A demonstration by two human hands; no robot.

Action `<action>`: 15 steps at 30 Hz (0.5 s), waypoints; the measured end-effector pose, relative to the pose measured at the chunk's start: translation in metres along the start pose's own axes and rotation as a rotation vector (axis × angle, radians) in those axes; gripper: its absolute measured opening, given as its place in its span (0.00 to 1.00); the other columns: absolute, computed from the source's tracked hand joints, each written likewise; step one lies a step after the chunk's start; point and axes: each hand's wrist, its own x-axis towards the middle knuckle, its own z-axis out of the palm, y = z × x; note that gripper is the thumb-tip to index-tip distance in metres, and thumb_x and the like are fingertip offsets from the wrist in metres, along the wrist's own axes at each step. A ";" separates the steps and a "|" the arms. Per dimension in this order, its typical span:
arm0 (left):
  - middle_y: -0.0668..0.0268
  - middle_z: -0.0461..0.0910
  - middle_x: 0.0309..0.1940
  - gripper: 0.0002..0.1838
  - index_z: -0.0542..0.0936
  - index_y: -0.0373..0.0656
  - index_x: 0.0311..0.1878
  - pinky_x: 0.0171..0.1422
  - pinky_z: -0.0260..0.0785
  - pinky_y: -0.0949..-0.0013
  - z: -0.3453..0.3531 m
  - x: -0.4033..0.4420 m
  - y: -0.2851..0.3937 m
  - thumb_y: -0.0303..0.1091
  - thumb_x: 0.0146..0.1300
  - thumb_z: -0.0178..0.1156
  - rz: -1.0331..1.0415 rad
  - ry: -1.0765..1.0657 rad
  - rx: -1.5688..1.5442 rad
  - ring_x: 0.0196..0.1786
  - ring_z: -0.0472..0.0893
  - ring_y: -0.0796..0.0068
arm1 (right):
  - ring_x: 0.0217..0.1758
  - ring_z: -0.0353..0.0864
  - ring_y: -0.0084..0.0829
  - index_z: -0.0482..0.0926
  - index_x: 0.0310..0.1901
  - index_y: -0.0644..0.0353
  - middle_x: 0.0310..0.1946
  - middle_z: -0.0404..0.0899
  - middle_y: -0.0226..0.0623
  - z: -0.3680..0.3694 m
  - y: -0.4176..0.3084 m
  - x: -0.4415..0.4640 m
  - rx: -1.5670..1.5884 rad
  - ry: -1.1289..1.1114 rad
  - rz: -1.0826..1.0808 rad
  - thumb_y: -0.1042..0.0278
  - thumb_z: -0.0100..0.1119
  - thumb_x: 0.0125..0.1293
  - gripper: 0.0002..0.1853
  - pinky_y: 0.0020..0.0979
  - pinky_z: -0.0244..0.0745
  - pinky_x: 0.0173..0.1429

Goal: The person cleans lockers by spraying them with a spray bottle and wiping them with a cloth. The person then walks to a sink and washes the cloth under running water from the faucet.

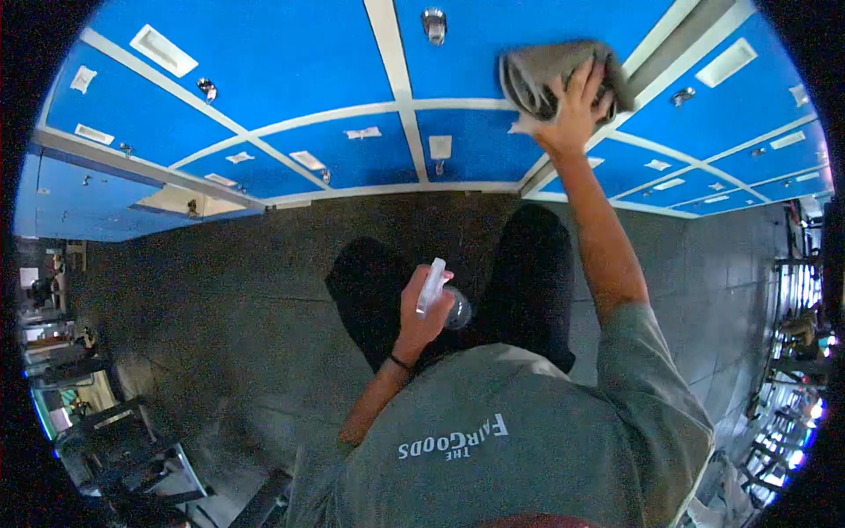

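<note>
Spread over a folded grey-brown cloth, my right hand presses it against a blue locker door at the upper right. The cloth is bunched and partly hidden by the fingers. Low in front of my body, my left hand is wrapped round a spray bottle with a white trigger head. Its clear body shows beside the fingers, above my lap.
Rows of blue lockers with metal locks and white label holders fill the front. Dark floor lies around my bent legs. Black-framed equipment stands at the lower left, with more along the right edge.
</note>
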 end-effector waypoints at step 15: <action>0.66 0.74 0.44 0.15 0.72 0.39 0.50 0.46 0.69 0.75 0.003 -0.001 -0.018 0.21 0.59 0.58 -0.216 0.045 -0.129 0.42 0.72 0.80 | 0.74 0.54 0.44 0.65 0.68 0.45 0.68 0.62 0.46 0.132 -0.066 -0.160 -0.029 -0.917 0.193 0.44 0.59 0.61 0.35 0.53 0.46 0.75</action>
